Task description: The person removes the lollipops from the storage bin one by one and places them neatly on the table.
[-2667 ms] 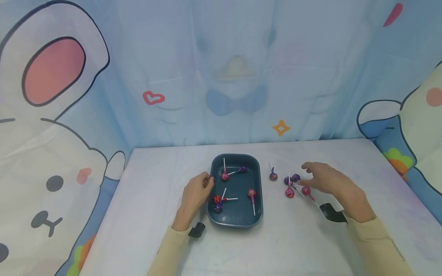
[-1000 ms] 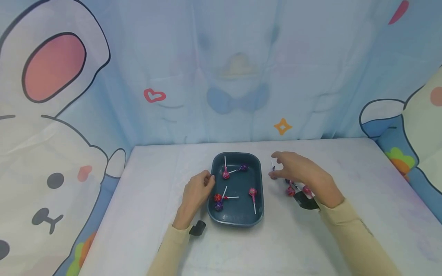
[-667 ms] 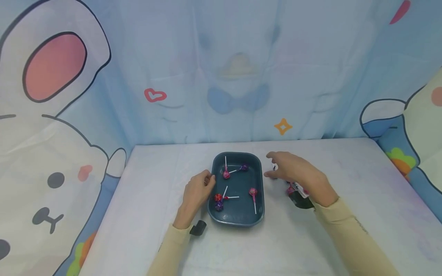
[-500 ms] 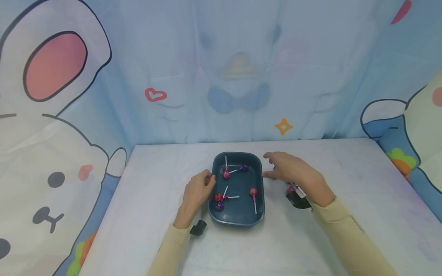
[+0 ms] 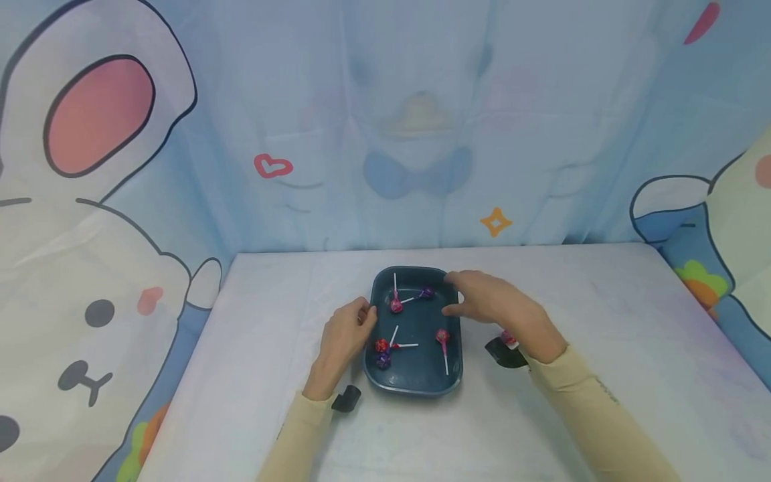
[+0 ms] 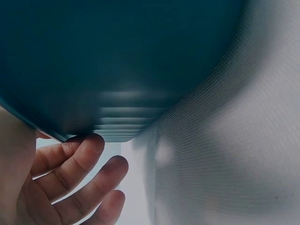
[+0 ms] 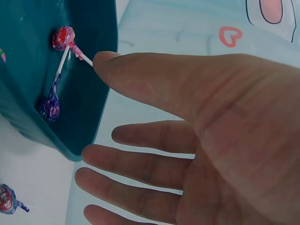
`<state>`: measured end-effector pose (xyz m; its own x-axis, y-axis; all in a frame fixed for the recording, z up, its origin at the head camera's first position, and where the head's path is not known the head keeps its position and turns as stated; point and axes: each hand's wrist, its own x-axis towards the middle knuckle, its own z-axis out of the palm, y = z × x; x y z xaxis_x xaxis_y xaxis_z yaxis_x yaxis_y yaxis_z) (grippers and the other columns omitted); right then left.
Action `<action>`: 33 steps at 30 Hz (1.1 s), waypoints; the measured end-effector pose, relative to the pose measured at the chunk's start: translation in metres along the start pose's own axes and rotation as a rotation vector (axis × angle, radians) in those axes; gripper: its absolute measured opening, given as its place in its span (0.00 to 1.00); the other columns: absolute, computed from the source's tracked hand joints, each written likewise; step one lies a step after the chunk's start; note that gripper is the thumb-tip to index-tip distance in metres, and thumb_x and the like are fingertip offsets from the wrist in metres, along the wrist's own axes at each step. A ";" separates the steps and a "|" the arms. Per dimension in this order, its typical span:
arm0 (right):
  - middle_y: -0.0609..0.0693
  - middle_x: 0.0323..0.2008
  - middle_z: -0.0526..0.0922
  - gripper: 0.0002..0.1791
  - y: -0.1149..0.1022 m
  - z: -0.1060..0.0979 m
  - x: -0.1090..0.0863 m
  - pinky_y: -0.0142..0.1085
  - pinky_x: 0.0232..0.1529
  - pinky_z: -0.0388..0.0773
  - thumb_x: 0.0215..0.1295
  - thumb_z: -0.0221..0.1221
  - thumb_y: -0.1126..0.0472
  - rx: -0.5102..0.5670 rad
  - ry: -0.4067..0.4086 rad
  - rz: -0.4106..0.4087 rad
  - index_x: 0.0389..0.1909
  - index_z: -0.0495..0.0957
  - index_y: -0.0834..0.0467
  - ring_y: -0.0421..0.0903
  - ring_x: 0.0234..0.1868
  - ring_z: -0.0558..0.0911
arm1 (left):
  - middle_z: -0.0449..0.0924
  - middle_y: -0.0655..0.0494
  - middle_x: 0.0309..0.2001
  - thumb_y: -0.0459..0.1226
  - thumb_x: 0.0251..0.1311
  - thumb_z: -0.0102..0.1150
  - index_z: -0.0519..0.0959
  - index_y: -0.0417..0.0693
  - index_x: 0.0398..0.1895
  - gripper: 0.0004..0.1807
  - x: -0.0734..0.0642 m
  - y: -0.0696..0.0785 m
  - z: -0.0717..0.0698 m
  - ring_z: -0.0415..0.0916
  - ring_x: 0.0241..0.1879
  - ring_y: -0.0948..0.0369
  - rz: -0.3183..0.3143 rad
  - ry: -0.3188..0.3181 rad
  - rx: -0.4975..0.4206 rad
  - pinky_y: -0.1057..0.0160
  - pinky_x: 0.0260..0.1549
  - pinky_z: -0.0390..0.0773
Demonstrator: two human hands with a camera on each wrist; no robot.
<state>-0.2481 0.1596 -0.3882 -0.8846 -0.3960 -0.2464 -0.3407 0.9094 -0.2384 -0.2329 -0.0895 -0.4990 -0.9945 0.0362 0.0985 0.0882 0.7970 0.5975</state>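
A dark teal tray (image 5: 415,376) stands on the table with several wrapped lollipops in it. My left hand (image 5: 340,341) holds its left rim; in the left wrist view the fingertips (image 6: 91,146) meet the tray edge. Over the tray's right rim, my right hand (image 5: 496,302) has its fingers spread and holds nothing. A pink lollipop (image 5: 395,306) and a purple lollipop (image 5: 426,293) lie at the tray's far end. Nearer are another pink lollipop (image 5: 442,336) on the right, and a red lollipop (image 5: 382,345) beside a purple one on the left.
Right of the tray, a lollipop (image 5: 508,338) shows partly behind my right wrist; others there are hidden by the hand. A blue-and-red lollipop (image 7: 7,199) lies on the table outside the tray. A printed cartoon curtain (image 5: 325,100) hangs behind the table (image 5: 289,301).
My right hand has moved left from over the loose lollipops to the tray's right rim, fingers still apart. My left hand has stayed at the left rim. The tray's lollipops lie as before.
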 end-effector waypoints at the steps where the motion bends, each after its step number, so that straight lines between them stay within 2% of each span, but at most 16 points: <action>1: 0.61 0.56 0.73 0.39 -0.001 0.000 0.001 0.51 0.57 0.66 0.54 0.62 0.46 -0.004 -0.003 0.000 0.61 0.64 0.64 0.55 0.57 0.72 | 0.76 0.61 0.26 0.50 0.62 0.46 0.75 0.55 0.30 0.12 0.000 0.000 0.000 0.70 0.21 0.65 0.000 -0.001 -0.002 0.69 0.20 0.69; 12: 0.59 0.58 0.72 0.37 -0.014 0.004 0.007 0.50 0.58 0.66 0.54 0.62 0.47 -0.009 -0.016 -0.026 0.61 0.65 0.62 0.55 0.60 0.71 | 0.76 0.62 0.26 0.50 0.62 0.46 0.75 0.55 0.31 0.13 0.001 -0.001 0.001 0.70 0.21 0.65 0.006 0.004 0.005 0.69 0.19 0.69; 22: 0.59 0.59 0.71 0.36 -0.029 0.015 0.013 0.50 0.57 0.67 0.55 0.61 0.45 -0.085 -0.071 -0.045 0.61 0.65 0.60 0.55 0.61 0.70 | 0.77 0.61 0.27 0.50 0.62 0.46 0.75 0.54 0.31 0.12 0.001 -0.001 0.002 0.70 0.22 0.65 0.000 -0.004 0.015 0.69 0.21 0.69; 33: 0.55 0.57 0.74 0.34 -0.052 0.022 0.024 0.49 0.56 0.69 0.54 0.62 0.47 -0.146 -0.088 -0.116 0.60 0.68 0.58 0.52 0.58 0.73 | 0.77 0.62 0.26 0.50 0.62 0.45 0.75 0.55 0.31 0.12 0.002 -0.002 0.000 0.70 0.21 0.65 -0.001 -0.005 0.022 0.69 0.20 0.69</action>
<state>-0.2448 0.1004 -0.4025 -0.8074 -0.5031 -0.3081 -0.4870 0.8632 -0.1331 -0.2350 -0.0906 -0.5003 -0.9948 0.0384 0.0944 0.0864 0.8100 0.5801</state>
